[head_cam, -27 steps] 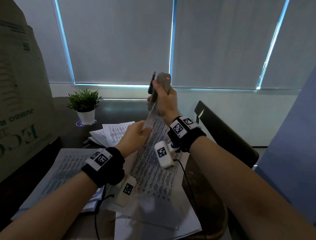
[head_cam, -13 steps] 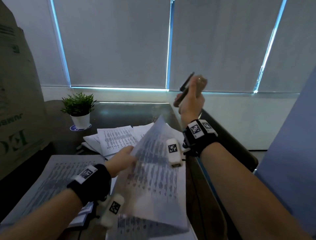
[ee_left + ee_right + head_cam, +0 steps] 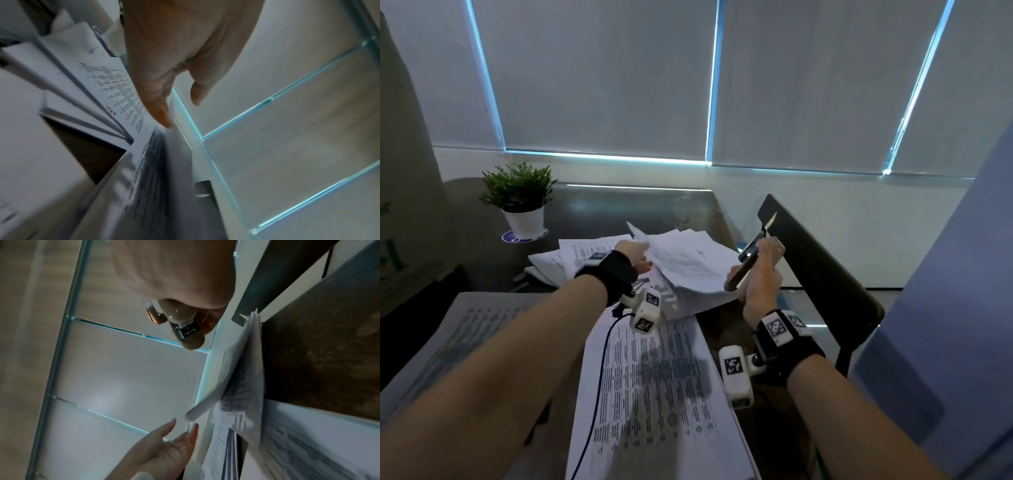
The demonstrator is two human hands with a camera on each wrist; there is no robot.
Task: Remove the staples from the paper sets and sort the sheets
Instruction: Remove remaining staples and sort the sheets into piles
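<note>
Left hand (image 3: 631, 255) out over the far paper pile (image 3: 688, 270), fingers (image 3: 174, 439) straight and slightly spread, holding nothing, tips at a lifted sheet's edge. Right hand (image 3: 760, 274) raised just right of that pile, fingers curled tight round the staple remover (image 3: 751, 253). Printed sheet (image 3: 654, 387) flat on the near desk (image 3: 726, 329)

Dim office corner with drawn blinds

Cold light is leaking around grey roller blinds (image 3: 602, 78) along the far wall; a potted plant (image 3: 518, 197) is sitting far left on the dark table (image 3: 640, 205), a dark chair (image 3: 822, 267) standing right.
</note>
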